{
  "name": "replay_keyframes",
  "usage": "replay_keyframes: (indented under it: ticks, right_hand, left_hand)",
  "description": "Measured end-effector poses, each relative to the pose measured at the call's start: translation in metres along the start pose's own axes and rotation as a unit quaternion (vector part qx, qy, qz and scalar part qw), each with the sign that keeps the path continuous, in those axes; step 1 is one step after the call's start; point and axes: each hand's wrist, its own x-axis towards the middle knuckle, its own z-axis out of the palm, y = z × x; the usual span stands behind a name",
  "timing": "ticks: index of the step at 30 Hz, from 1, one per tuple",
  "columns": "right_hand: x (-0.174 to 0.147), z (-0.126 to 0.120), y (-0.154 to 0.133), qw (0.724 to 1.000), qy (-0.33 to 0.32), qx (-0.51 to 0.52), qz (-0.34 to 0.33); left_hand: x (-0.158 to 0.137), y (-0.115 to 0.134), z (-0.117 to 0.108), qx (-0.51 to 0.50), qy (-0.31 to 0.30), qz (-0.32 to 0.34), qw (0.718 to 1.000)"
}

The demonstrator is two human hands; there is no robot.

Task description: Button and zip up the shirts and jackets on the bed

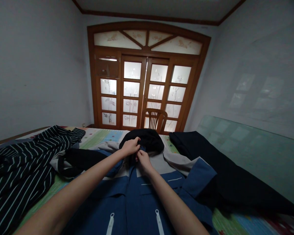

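Note:
A blue and grey jacket (112, 189) lies spread in front of me, its dark hood (150, 137) at the far end and two white zipper pulls near me. Both hands meet at the collar, just below the hood. My left hand (131, 147) is closed, its fingers pinching the collar edge. Close beside it, my right hand (144, 160) is also closed on the top of the jacket's front opening. The fabric between the fingertips is small and partly hidden. One sleeve, with black lining showing, lies to the left; the other sleeve is folded at the right.
Beneath the jacket is a colourful patterned bed cover (95, 138). A black and white striped garment (39, 160) lies at left, a folded dark cloth (225, 169) at right. A pale green headboard-like panel (247, 143) borders the right side. Beyond stand a wooden chair (155, 112) and glazed doors (144, 85).

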Motion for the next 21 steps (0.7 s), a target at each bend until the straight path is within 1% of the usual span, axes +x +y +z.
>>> replay_keyframes:
  ticks: [3, 6, 9, 12, 15, 21]
  right_hand:
    - [0.001, 0.007, -0.007, 0.994, -0.041, 0.086, 0.059]
    - [0.001, 0.013, -0.010, 0.982, -0.069, 0.141, 0.106]
    - [0.001, 0.017, -0.010, 0.972, -0.084, 0.161, 0.146]
    - [0.001, 0.018, -0.007, 0.968, -0.086, 0.159, 0.173]
    - [-0.001, 0.018, -0.003, 0.971, -0.065, 0.147, 0.175]
    - [-0.005, 0.023, 0.004, 0.983, 0.026, 0.135, 0.123]
  left_hand:
    - [0.003, -0.002, -0.001, 0.025, 0.013, -0.004, 1.000]
    - [0.006, -0.007, -0.005, 0.044, 0.016, 0.006, 0.999]
    - [0.012, -0.013, -0.007, 0.061, 0.026, 0.005, 0.998]
    - [0.017, -0.017, -0.008, 0.078, 0.038, -0.001, 0.996]
    - [0.016, -0.015, -0.007, 0.093, 0.042, 0.016, 0.995]
    - [-0.004, -0.005, -0.011, 0.129, 0.027, 0.086, 0.988]
